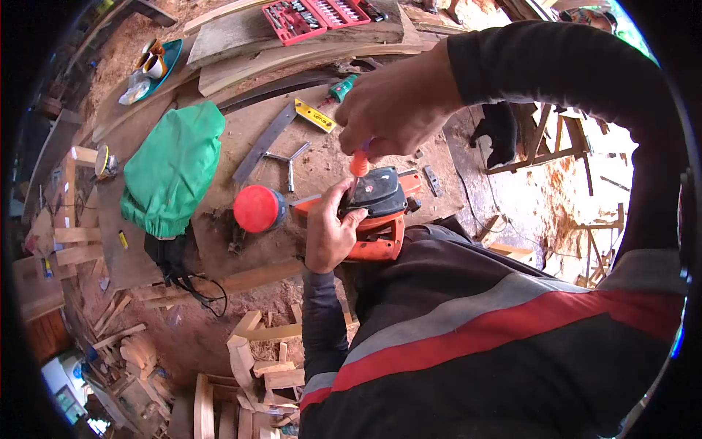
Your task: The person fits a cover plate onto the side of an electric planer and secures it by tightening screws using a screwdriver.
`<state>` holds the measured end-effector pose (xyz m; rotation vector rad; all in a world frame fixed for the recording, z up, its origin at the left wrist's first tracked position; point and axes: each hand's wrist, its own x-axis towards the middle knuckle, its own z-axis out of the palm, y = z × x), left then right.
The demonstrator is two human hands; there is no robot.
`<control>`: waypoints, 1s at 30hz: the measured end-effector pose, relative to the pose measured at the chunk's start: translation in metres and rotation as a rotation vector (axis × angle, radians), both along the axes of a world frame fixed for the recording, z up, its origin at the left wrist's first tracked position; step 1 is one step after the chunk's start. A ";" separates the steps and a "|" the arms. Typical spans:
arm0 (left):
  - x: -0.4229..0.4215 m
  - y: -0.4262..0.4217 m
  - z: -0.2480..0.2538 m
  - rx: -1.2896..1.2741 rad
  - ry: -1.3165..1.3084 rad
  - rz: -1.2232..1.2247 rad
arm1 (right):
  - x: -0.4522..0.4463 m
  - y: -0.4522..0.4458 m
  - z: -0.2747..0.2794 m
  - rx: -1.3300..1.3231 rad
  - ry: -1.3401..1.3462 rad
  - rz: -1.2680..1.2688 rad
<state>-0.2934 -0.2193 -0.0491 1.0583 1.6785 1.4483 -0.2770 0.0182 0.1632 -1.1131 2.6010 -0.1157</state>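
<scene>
My right hand (402,102) is closed around the orange handle of a screwdriver (360,163), which points down at an orange and black power tool (380,194), possibly an electric planer. The power tool lies on the wooden workbench close to my body. My left hand (330,233) grips the near left side of its housing, thumb and forefinger beside the screwdriver's shaft. Fingers partly hide the screwdriver's tip, so its exact contact point cannot be made out. Left of the tool stands a jar with a red lid (256,208). A three-armed socket wrench (291,165) lies beyond it.
A try square with a yellow handle (314,115), a green-handled tool (341,88) and a green cloth cover (175,168) lie on the bench. Farther back are a red socket set (314,18) and a blue tray (172,55) with cups. Wood offcuts (281,377) cover the floor.
</scene>
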 end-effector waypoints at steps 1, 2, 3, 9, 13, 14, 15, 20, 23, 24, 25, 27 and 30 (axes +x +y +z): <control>0.001 0.001 -0.002 0.027 0.017 0.000 | -0.009 -0.007 -0.001 0.185 -0.172 -0.048; 0.003 0.000 -0.002 0.082 0.050 0.029 | -0.012 -0.012 0.001 0.275 -0.261 -0.073; 0.002 0.000 -0.002 0.079 0.048 0.031 | -0.014 -0.014 -0.001 0.368 -0.346 -0.096; 0.000 0.000 0.009 -0.052 0.056 0.025 | 0.003 -0.015 0.028 0.162 -0.367 -0.476; 0.000 0.004 0.020 -0.036 0.117 0.013 | 0.013 0.006 0.015 0.144 0.045 0.113; 0.000 0.005 0.021 -0.016 0.146 0.008 | 0.013 0.007 0.013 0.097 -0.017 0.044; 0.001 0.004 0.022 -0.012 0.143 0.018 | 0.013 0.011 0.005 0.050 -0.081 -0.023; 0.002 0.003 0.025 0.010 0.169 -0.008 | -0.006 -0.003 0.016 0.083 -0.922 -0.886; 0.003 0.001 0.024 0.001 0.154 -0.015 | 0.005 -0.008 0.029 0.181 -0.664 -0.663; 0.003 0.001 0.025 -0.003 0.154 -0.025 | 0.012 -0.007 0.029 0.208 -0.388 -0.405; 0.004 0.001 0.022 -0.008 0.146 -0.016 | 0.019 -0.001 0.025 0.174 -0.207 -0.185; 0.000 0.004 0.027 -0.041 0.154 -0.064 | 0.028 0.008 0.013 0.173 0.281 0.282; -0.002 0.006 0.026 0.007 0.160 -0.065 | 0.032 0.009 -0.004 0.091 0.163 0.103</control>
